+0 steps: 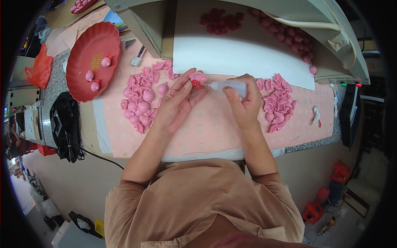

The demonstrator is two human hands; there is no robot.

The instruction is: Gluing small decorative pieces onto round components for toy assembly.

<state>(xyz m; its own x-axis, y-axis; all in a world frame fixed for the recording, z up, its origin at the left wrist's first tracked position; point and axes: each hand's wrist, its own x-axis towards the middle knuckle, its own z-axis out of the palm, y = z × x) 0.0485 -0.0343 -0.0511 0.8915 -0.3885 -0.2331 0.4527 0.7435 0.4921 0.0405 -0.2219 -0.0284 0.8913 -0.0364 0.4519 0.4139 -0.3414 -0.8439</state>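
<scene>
Tablecloth, red stools beyond (left fingers clamped on pink piece, right fingers on bottle).

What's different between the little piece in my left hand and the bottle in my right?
The little piece is pink and red; the bottle is pale and translucent. The piece has a ruffled edge, while the bottle's body is smooth. The piece is smaller than the bottle. Both are held up over the pink cloth, in your left hand and right hand respectively.
</scene>
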